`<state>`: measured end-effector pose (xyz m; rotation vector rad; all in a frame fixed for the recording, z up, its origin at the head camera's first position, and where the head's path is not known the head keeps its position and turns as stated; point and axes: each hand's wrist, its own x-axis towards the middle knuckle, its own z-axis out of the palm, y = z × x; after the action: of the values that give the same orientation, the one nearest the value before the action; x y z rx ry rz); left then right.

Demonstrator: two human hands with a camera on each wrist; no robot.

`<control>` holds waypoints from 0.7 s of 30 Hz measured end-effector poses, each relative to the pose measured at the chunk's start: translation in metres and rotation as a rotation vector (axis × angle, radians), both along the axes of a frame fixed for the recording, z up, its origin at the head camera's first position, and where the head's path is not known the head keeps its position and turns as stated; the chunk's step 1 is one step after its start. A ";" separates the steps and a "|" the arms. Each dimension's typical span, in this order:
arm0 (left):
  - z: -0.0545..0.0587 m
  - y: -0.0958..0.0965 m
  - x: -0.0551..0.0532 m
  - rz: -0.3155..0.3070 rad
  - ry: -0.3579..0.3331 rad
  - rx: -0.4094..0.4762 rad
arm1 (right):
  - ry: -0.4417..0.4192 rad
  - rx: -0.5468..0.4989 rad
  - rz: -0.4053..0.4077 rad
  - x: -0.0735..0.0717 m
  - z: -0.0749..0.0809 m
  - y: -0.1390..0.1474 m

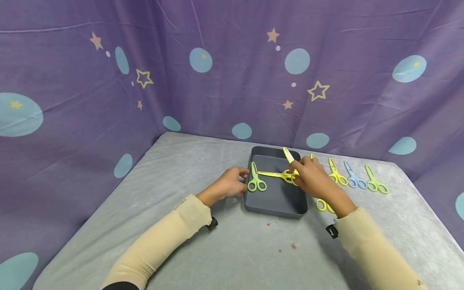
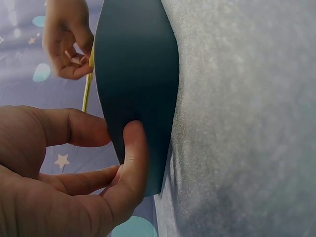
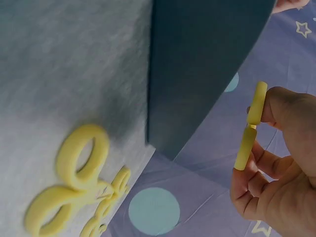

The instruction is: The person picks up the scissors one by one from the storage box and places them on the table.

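Observation:
My left hand (image 1: pixel 229 183) pinches the left wall of a dark grey tray (image 1: pixel 272 210); the left wrist view shows the thumb against its outer side and fingers at the rim. Over the tray's right side, my right hand (image 1: pixel 314 176) holds yellow scissors (image 1: pixel 288 155) by the handles, blades pointing up and away. The right wrist view has the two yellow loops (image 3: pixel 245 148) edge-on between thumb and fingers. Inside the tray, green scissors (image 1: pixel 255 177) lie along the left side. Another yellow pair (image 1: pixel 275 174) lies crosswise, its handle end partly behind the held pair.
Right of the tray lie yellow scissors (image 1: pixel 337 176), blue scissors (image 1: pixel 353 176) and green scissors (image 1: pixel 375 180) in a row. Nearer, yellow handles (image 1: pixel 321 206) show beneath my right forearm. A grey cloth (image 1: pixel 203 249) covers the table; a purple curtain (image 1: pixel 232 92) hangs behind.

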<state>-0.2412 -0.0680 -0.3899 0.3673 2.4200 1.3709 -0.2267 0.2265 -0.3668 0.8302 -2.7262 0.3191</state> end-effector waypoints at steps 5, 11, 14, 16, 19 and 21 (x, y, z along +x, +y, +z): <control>0.000 0.000 -0.001 0.000 -0.001 0.008 | 0.014 -0.002 -0.027 0.006 0.000 0.011; 0.000 0.000 -0.002 0.001 -0.005 0.006 | 0.032 -0.012 -0.058 0.013 0.000 0.026; 0.000 0.000 -0.002 -0.001 -0.003 0.000 | 0.046 -0.019 -0.075 0.015 -0.001 0.034; -0.001 0.001 -0.002 -0.002 0.001 -0.001 | 0.056 -0.023 -0.084 0.017 -0.003 0.039; -0.001 0.001 -0.003 -0.003 0.005 -0.008 | 0.061 -0.026 -0.096 0.019 -0.004 0.048; -0.001 0.001 -0.003 -0.003 0.006 -0.011 | 0.057 -0.027 -0.103 0.020 -0.005 0.053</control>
<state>-0.2445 -0.0665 -0.3908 0.3725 2.4301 1.3574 -0.2063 0.2799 -0.3720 0.6784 -2.6935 0.3050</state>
